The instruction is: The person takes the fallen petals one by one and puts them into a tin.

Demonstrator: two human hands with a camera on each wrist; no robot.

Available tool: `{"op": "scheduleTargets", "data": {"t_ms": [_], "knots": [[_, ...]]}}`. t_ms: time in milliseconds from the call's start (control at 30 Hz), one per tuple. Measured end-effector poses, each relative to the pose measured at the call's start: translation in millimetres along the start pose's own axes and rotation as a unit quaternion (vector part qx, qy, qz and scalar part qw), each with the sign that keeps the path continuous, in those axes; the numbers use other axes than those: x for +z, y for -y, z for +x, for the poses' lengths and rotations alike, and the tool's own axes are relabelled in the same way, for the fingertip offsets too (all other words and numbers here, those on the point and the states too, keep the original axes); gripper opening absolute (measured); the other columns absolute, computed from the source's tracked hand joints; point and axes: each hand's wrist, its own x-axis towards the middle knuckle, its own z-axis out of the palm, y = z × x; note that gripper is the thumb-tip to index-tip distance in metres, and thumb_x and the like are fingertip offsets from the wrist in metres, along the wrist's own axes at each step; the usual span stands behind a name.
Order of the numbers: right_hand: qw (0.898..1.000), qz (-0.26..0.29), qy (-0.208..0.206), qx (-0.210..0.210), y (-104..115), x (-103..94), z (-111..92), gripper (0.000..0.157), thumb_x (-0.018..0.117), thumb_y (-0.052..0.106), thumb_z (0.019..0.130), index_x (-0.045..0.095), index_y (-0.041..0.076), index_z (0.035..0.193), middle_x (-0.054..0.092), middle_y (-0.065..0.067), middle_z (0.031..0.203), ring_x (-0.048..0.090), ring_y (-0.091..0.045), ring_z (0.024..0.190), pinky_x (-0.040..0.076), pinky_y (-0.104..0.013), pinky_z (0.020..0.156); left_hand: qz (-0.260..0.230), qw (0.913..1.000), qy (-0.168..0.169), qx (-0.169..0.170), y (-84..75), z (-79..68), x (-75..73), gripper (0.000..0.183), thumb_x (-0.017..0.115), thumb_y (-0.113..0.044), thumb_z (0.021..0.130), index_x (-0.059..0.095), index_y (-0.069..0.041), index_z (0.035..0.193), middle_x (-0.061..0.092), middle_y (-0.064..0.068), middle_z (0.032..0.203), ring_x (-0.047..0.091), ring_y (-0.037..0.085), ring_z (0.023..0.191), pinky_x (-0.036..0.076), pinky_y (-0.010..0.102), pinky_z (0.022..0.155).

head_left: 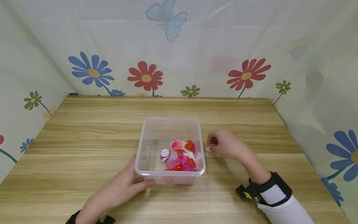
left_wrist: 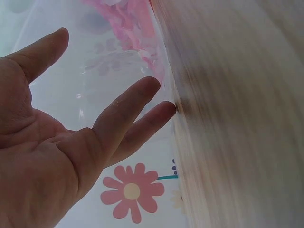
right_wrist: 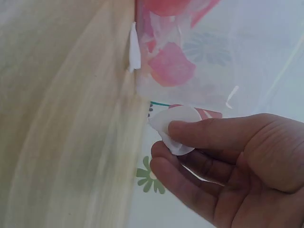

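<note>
A clear plastic box (head_left: 170, 173) stands on the table, holding a heap of pink, red and white petals (head_left: 181, 160), mostly on its right side. My left hand (head_left: 123, 186) rests against the box's front left corner, thumb along the front wall. In the left wrist view its fingers (left_wrist: 128, 104) lie fairly straight and spread beside the clear wall. Just right of the box, my right hand (head_left: 227, 144) pinches a white petal (right_wrist: 179, 121) between thumb and fingers, a little above the table. Another white petal (right_wrist: 135, 50) lies at the foot of the box in the right wrist view.
The wood-grain table (head_left: 92, 124) reaches back to a pale curtain (head_left: 195, 46) printed with flowers and a butterfly, which also closes both sides. A black strap device (head_left: 269, 189) is worn on the right wrist over a white sleeve.
</note>
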Motion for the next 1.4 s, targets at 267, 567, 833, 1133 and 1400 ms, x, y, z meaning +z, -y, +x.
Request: {"op": "scheduleTargets", "data": {"t_ms": [267, 567, 833, 1133, 1400], "knots": [[0.998, 0.011, -0.056, -0.003, 1.6, -9.1, -3.7, 0.014, 0.073, -0.003, 0.083, 0.068, 0.01, 0.081, 0.061, 0.006, 0.076, 0.058, -0.014, 0.074, 0.048, -0.024, 0.066, 0.001, 1.0, 0.001, -0.003, -0.6, 0.5, -1.3, 0.088, 0.073, -0.029, 0.091, 0.013, -0.02, 0.155, 0.036, 0.007, 0.144, 0.054, 0.025, 0.119, 0.045, 0.026, 0.094], [0.986, 0.058, -0.154, -0.017, 14.6, -19.6, -12.8, 0.014, 0.075, -0.004, 0.083, 0.072, 0.01, 0.085, 0.065, 0.005, 0.083, 0.066, -0.016, 0.082, 0.054, -0.025, 0.072, 0.022, 0.9997, -0.005, -0.004, -0.5, 0.1, -1.2, 0.087, 0.073, -0.032, 0.091, 0.015, -0.018, 0.155, 0.04, 0.006, 0.141, 0.054, 0.024, 0.119, 0.041, 0.024, 0.098], [0.969, 0.071, -0.231, -0.05, 38.2, -25.2, -23.1, 0.017, 0.079, -0.005, 0.079, 0.074, 0.008, 0.089, 0.067, 0.005, 0.085, 0.067, -0.015, 0.078, 0.054, -0.023, 0.07, -0.028, 0.9996, 0.006, -0.006, -1.0, 0.9, -1.1, 0.09, 0.073, -0.023, 0.091, 0.011, -0.021, 0.155, 0.033, 0.009, 0.145, 0.053, 0.028, 0.121, 0.045, 0.025, 0.092], [0.948, 0.092, -0.269, -0.145, 61.0, -20.1, -30.5, 0.025, 0.081, -0.009, 0.075, 0.074, 0.008, 0.092, 0.068, 0.008, 0.092, 0.067, -0.01, 0.083, 0.054, -0.025, 0.073, -0.012, 0.9999, 0.004, -0.006, 0.0, -0.2, -0.9, 0.088, 0.073, -0.028, 0.091, 0.013, -0.019, 0.155, 0.034, 0.009, 0.144, 0.053, 0.026, 0.12, 0.045, 0.025, 0.093], [0.944, 0.101, -0.245, -0.197, 72.4, -13.2, -30.8, 0.029, 0.081, -0.011, 0.074, 0.074, 0.009, 0.093, 0.067, 0.01, 0.092, 0.067, -0.008, 0.084, 0.054, -0.026, 0.075, 0.009, 1.0, 0.0, 0.001, -0.1, -0.2, -0.7, 0.087, 0.073, -0.029, 0.091, 0.014, -0.018, 0.155, 0.037, 0.008, 0.143, 0.053, 0.026, 0.121, 0.043, 0.026, 0.096]]}}
